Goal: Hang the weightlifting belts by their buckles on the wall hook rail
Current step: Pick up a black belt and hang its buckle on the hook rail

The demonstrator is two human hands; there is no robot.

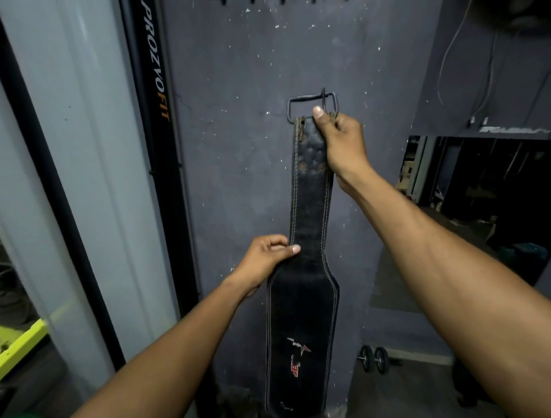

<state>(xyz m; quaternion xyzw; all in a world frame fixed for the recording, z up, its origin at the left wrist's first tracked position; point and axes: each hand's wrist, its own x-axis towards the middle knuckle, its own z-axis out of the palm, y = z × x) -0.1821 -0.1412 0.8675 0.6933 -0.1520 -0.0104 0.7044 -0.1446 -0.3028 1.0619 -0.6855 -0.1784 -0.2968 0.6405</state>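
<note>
A black leather belt [310,209] hangs upright before a grey wall [238,119], its metal buckle [310,103] uppermost and well below the hooks [268,2] at the top edge. The right hand [343,143] grips the strap just under the buckle; the left hand [265,262] pinches its left edge mid-length, fingers [293,249] clenched on it. A small dumbbell [374,359] lies on the floor by the wall, lower right.

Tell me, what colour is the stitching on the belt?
Pale grey-white, in double rows along both edges of the black belt; the head view shows it.
</note>
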